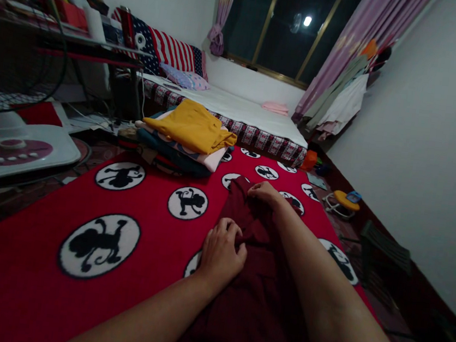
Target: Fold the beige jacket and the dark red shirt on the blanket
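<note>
A dark maroon garment (258,284) lies stretched out over a red blanket with black-and-white monkey circles (150,239); its near end runs out of the bottom of the view. My left hand (222,251) rests on the garment's left edge, its fingers curled into the cloth and the thumb pointing right. Farther away, my right hand (267,192) pinches the cloth close to the garment's far end. What kind of garment it is, I cannot tell.
Beyond the hands stands a pile of folded clothes, a mustard-yellow garment (194,126) on top. A white-topped bed (235,103) is behind it. At left are a fan (12,146) and a cluttered desk (102,47). A small yellow stool (346,200) stands at right by the wall.
</note>
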`<state>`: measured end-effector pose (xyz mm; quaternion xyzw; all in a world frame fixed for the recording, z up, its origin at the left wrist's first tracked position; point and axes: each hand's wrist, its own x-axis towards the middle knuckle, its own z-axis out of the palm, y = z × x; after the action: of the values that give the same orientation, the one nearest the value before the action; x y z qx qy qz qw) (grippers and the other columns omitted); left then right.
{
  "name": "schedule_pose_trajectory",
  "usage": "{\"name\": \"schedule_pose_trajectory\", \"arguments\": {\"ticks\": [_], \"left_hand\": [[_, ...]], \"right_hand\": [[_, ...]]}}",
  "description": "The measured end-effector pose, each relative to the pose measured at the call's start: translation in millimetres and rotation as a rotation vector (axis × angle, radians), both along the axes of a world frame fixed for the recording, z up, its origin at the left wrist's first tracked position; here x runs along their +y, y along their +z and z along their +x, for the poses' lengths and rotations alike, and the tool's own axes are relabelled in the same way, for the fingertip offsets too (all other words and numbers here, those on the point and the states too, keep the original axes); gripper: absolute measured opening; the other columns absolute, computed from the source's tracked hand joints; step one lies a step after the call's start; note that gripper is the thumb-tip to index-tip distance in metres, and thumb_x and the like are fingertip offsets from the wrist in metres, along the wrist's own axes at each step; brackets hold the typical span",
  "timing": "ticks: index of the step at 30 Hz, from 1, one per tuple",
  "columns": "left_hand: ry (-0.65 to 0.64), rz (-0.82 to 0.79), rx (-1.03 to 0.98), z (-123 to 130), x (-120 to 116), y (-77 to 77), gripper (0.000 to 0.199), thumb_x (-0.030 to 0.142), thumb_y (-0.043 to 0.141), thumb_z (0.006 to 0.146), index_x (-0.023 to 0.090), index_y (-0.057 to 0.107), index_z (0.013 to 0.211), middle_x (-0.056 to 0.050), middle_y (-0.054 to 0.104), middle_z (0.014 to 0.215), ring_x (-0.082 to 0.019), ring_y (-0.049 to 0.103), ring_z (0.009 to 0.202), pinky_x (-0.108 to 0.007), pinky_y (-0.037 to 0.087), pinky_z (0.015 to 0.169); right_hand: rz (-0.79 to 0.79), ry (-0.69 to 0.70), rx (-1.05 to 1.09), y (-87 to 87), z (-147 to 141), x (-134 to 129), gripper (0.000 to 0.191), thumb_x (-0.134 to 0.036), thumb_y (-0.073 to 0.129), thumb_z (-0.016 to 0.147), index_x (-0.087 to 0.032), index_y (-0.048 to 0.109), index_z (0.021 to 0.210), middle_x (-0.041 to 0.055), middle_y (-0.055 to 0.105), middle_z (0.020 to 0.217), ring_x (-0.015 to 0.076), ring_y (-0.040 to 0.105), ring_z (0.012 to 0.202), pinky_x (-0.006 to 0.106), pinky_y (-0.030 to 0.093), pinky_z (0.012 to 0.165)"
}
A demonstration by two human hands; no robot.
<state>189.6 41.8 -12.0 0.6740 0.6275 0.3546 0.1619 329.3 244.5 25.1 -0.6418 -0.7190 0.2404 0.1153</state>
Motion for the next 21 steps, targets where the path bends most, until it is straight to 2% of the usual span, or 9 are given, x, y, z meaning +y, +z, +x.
{"name": "schedule_pose_trajectory", "arguments": {"ticks": [4, 7, 10, 14, 18, 21], "left_hand": [[-0.008, 0.007, -0.005, 0.3, 0.2, -0.9, 0.017, 0.018, 0.06, 0.075, 0.022, 0.056, 0.092, -0.006, 0.056, 0.11, -0.023, 0.057, 0.099, -0.036, 0.043, 0.088], [-0.009, 0.005, -0.001, 0.7, 0.1, -1.6, 0.017, 0.018, 0.06, 0.076, 0.022, 0.056, 0.091, -0.006, 0.057, 0.111, -0.024, 0.057, 0.102, -0.037, 0.043, 0.089], [-0.003, 0.0, 0.01, 1.2, 0.2, -1.9, 0.018, 0.017, 0.06, 0.074, 0.022, 0.055, 0.09, -0.006, 0.057, 0.111, -0.024, 0.056, 0.105, -0.037, 0.043, 0.09], [-0.002, -0.005, 0.018, 1.0, 0.9, -1.3, 0.018, 0.016, 0.06, 0.073, 0.022, 0.054, 0.089, -0.006, 0.057, 0.108, -0.024, 0.057, 0.103, -0.037, 0.043, 0.09], [-0.007, 0.008, 0.016, -0.7, 1.3, -1.2, 0.018, 0.017, 0.06, 0.075, 0.021, 0.054, 0.092, -0.006, 0.057, 0.105, -0.024, 0.057, 0.098, -0.037, 0.045, 0.089], [-0.012, 0.032, 0.0, -2.4, 1.5, -1.5, 0.023, 0.019, 0.059, 0.078, 0.021, 0.055, 0.1, -0.006, 0.057, 0.106, -0.024, 0.058, 0.098, -0.037, 0.046, 0.088]], "right_hand": [[-0.009, 0.022, -0.045, 4.0, 1.8, -1.9, 0.011, -0.022, 0.067, 0.067, -0.014, 0.073, 0.072, -0.001, 0.06, 0.053, 0.0095, 0.054, 0.048, 0.018, 0.037, 0.047], [0.081, -0.02, -0.119, 3.0, -4.9, -3.1, 0.011, -0.025, 0.067, 0.066, -0.015, 0.072, 0.067, 0.0007, 0.062, 0.056, 0.013, 0.061, 0.058, 0.018, 0.038, 0.051], [0.211, -0.119, -0.186, -2.5, -9.9, -4.9, 0.018, -0.032, 0.063, 0.071, -0.017, 0.073, 0.074, 0.0052, 0.069, 0.071, 0.0189, 0.066, 0.076, 0.021, 0.042, 0.06], [0.291, -0.209, -0.242, -12.5, -12.9, -7.0, 0.017, -0.027, 0.061, 0.073, -0.02, 0.073, 0.082, 0.0103, 0.072, 0.088, 0.0251, 0.067, 0.092, 0.027, 0.046, 0.071], [0.293, -0.145, -0.22, -9.8, -9.8, -10.8, 0.013, -0.022, 0.064, 0.073, -0.021, 0.073, 0.082, 0.0085, 0.073, 0.09, 0.0236, 0.067, 0.09, 0.028, 0.047, 0.074], [0.323, -0.072, -0.161, -1.3, 4.6, -26.9, 0.019, -0.024, 0.064, 0.077, -0.021, 0.071, 0.095, 0.0047, 0.073, 0.098, 0.0186, 0.066, 0.092, 0.024, 0.047, 0.077]]}}
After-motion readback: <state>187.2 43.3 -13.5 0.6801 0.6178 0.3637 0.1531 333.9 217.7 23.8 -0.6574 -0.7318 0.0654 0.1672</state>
